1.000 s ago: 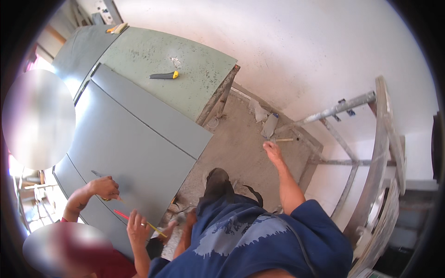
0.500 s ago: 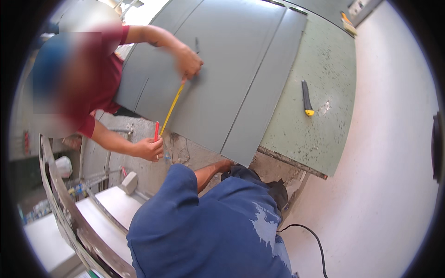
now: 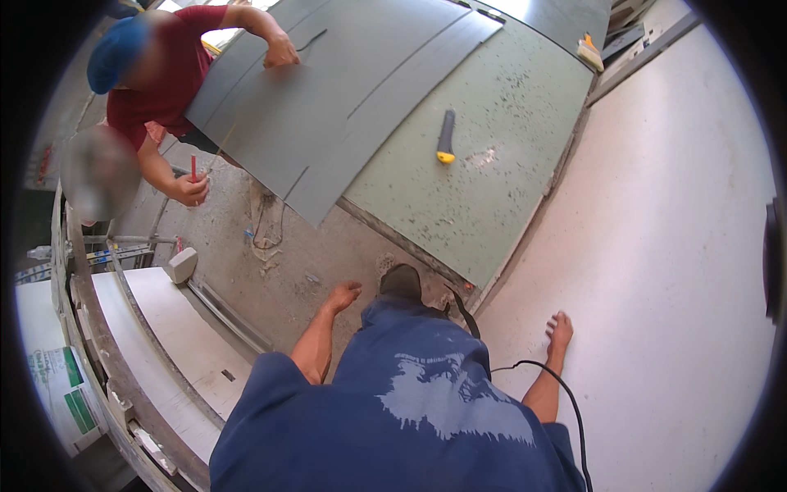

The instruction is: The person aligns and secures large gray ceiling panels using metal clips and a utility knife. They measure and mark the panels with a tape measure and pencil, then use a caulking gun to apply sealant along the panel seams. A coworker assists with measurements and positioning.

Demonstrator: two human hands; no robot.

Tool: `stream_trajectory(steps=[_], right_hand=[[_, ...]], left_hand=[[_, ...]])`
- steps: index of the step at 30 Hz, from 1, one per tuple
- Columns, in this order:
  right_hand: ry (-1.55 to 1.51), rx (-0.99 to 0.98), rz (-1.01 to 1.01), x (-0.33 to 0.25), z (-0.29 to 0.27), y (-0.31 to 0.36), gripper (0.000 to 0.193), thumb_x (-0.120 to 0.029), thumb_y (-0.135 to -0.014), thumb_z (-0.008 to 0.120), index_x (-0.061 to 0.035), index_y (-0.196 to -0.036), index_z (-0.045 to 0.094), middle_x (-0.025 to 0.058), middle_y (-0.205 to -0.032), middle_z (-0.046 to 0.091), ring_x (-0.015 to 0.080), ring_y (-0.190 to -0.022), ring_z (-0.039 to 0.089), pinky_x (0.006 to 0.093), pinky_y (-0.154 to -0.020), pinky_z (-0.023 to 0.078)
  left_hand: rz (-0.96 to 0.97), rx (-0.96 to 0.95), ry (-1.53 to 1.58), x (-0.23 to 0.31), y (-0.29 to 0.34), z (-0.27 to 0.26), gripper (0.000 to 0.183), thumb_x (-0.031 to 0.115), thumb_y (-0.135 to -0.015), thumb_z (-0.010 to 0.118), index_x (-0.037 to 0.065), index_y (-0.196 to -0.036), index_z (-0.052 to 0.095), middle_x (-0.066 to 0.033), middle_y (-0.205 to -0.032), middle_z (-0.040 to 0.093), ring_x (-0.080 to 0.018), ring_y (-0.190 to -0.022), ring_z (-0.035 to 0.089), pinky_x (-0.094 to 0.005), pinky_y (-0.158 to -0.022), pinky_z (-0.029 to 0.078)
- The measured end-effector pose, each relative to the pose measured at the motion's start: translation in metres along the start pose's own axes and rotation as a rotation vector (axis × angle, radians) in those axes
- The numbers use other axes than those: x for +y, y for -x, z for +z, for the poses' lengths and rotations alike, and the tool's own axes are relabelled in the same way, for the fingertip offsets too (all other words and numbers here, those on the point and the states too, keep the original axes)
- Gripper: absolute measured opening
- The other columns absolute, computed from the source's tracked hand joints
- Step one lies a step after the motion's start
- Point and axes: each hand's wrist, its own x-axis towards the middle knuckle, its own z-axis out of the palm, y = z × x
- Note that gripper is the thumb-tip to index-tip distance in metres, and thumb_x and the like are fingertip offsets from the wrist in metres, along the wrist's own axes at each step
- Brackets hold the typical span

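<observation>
At the far left of the frame, white boards (image 3: pixel 176 344) lie stacked on a curved metal frame (image 3: pixel 90 328), with a printed sack (image 3: pixel 61 394) below them at the lower left edge. In the upper left, a co-worker in a red shirt (image 3: pixel 168 70) and blue cap (image 3: pixel 115 53) leans over large grey sheets (image 3: pixel 328 107); one of this person's hands (image 3: pixel 281 53) presses flat on the top sheet, while the other hand (image 3: pixel 193 190) grips a thin red pencil (image 3: pixel 193 166) just off the sheet's lower edge, above the rough concrete floor (image 3: pixel 279 262). A loose black cord (image 3: pixel 264 225) curls on the floor beneath the sheets' corner.

At lower centre, the camera wearer's left hand (image 3: pixel 344 293) hangs over the concrete floor, fingers loosely curled and holding nothing. Just right of it sits a dark shoe (image 3: pixel 402 283) above blue clothing (image 3: pixel 393 410). Above, in the upper centre, a black-and-yellow utility knife (image 3: pixel 445 136) lies on a speckled green desk (image 3: pixel 492 197), well apart from both hands. A yellow brush (image 3: pixel 589 51) rests at the desk's far upper-right corner.

At lower right, the wearer's right hand (image 3: pixel 560 331) hangs over the pale board (image 3: pixel 656 271), fingers relaxed and open, holding nothing. A black cable (image 3: pixel 566 394) loops past the forearm.
</observation>
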Motion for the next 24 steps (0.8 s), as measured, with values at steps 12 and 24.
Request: stream_trajectory(steps=[12, 24], right_hand=[[0.03, -0.068, -0.774, -0.2, 0.126, 0.008, 0.037, -0.022, -0.099, 0.059, -0.0017, -0.13, 0.062, 0.0104, -0.119, 0.064, 0.0212, -0.104, 0.062, 0.0338, -0.083, 0.052], [0.331, -0.464, -1.481, -0.36, 0.246, -0.014, 0.03, -0.012, -0.095, 0.066, -0.0045, -0.124, 0.065, 0.0142, -0.126, 0.059, 0.0315, -0.119, 0.054, 0.0431, -0.1, 0.045]], left_hand=[[0.102, 0.437, 0.729, 0.108, 0.034, 0.014, 0.049, 0.035, -0.107, 0.044, 0.008, -0.149, 0.044, -0.0092, -0.14, 0.058, -0.0257, -0.123, 0.058, -0.0431, -0.102, 0.047], [0.101, 1.279, 0.751, 0.205, 0.009, -0.052, 0.055, 0.031, -0.105, 0.049, 0.004, -0.152, 0.041, -0.0168, -0.122, 0.067, -0.0228, -0.089, 0.069, -0.0378, -0.077, 0.055]])
